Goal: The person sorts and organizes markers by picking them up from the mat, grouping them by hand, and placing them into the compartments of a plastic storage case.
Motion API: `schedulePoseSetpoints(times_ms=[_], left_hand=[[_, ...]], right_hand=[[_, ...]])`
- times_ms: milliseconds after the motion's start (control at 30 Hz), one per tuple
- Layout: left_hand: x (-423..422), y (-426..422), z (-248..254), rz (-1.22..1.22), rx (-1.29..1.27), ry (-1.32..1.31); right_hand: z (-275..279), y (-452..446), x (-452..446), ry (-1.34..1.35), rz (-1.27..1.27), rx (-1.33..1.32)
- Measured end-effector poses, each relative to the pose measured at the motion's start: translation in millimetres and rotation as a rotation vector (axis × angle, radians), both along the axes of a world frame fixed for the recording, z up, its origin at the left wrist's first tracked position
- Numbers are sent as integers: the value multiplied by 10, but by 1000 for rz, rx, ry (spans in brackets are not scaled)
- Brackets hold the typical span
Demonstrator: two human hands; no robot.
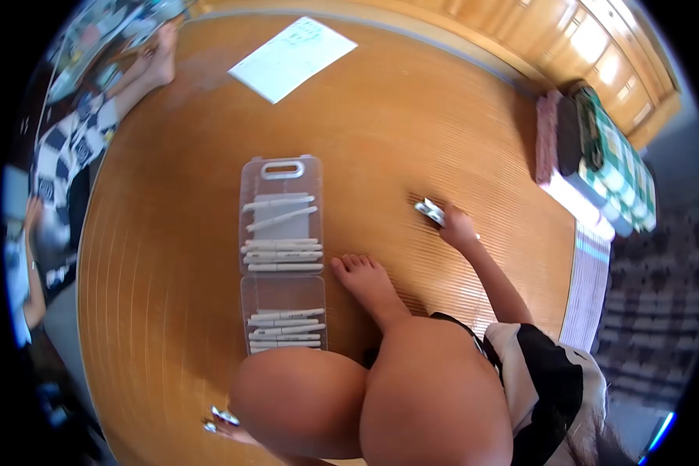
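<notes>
A clear plastic case (282, 293) lies open on the mat, its handle end away from me. Several white pens (285, 256) rest in its far half and several more (287, 330) in its near half, partly covered by my knee. To the right of the case, my right hand (457, 226) is closed around white pens (430, 210), their ends sticking out towards the case. At the lower left, my left hand (237, 432) is closed on white pen-like pieces (224, 416); my knee hides part of that hand.
A paper sheet with writing (293, 59) lies at the far side of the mat (171, 233). Folded bedding (598, 171) is stacked at the right by a wooden cabinet (505, 31). Another person's leg (144, 74) and arm (33, 272) show at the left edge.
</notes>
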State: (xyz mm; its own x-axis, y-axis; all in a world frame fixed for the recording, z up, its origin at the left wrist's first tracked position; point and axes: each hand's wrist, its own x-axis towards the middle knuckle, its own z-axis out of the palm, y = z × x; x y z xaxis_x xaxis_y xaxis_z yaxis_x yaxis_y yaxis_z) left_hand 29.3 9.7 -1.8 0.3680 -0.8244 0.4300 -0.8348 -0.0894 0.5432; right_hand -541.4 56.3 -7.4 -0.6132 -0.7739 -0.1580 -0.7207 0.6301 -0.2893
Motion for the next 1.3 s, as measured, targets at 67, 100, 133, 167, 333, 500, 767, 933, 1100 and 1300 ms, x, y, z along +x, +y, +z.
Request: schedulePoseSetpoints(times_ms=[67, 100, 133, 167, 333, 500, 767, 933, 1100, 1300], left_hand=[[-4, 176, 29, 22, 17, 53], [-30, 319, 40, 55, 27, 80], [-99, 443, 69, 73, 42, 71], [-172, 571, 103, 91, 56, 62], [-792, 425, 832, -37, -6, 136], [-969, 678, 683, 57, -11, 401], [-1030, 512, 595, -4, -30, 499], [-997, 304, 683, -101, 52, 456], [-997, -99, 888, -691, 38, 552], [-1095, 68, 764, -721, 109, 616]], right_hand=[[66, -148, 78, -87, 51, -244], [211, -244, 132, -308, 56, -320], [396, -362, 255, -549, 58, -370], [638, -520, 519, -656, 62, -548], [1476, -1114, 1647, -1145, 594, -670], [672, -1428, 2595, -424, 919, -46], [188, -1306, 2624, -289, 810, 11], [242, -1304, 2641, -165, 824, -105], [194, -1290, 2614, -157, 845, -244], [142, -1263, 2598, -215, 856, -249]])
